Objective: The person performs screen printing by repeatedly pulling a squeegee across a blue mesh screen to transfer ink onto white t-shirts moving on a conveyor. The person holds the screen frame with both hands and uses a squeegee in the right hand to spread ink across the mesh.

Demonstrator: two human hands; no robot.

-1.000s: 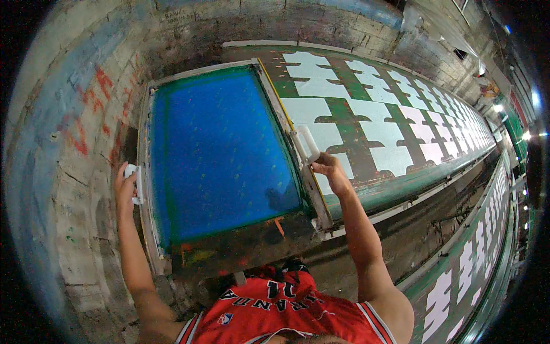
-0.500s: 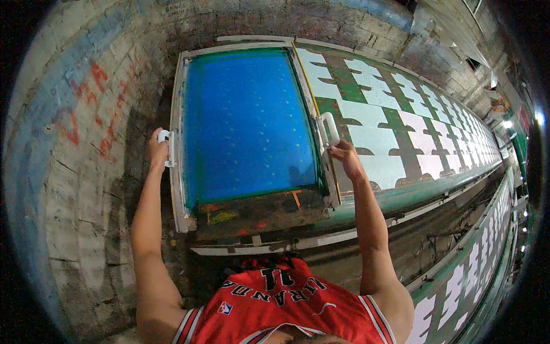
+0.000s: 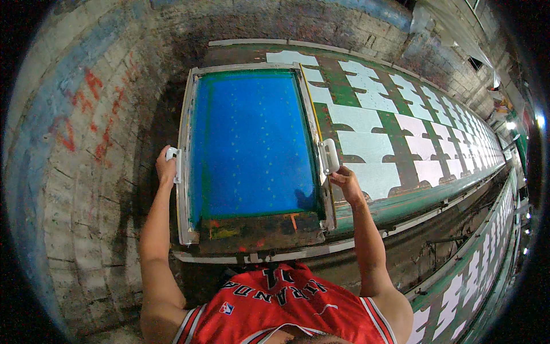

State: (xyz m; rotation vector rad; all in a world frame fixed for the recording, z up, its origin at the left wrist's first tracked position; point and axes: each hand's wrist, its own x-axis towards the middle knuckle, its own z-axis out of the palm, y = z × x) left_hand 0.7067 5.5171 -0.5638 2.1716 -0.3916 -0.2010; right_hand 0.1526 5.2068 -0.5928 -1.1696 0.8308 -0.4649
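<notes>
A single wide fisheye view looks steeply down from the person's head, upright and unmirrored, so its left is the person's left. It sits close above the red sleeveless jersey point(image 3: 275, 304) at the lower edge, from where both bare forearms rise into the picture. Straight ahead, near the middle, lies the rectangular blue-meshed printing screen in its pale metal frame point(image 3: 252, 143), near enough to fill the centre. The long green printing counter point(image 3: 401, 137) runs away to the upper right, its straight edges bending toward the dark round rim.
</notes>
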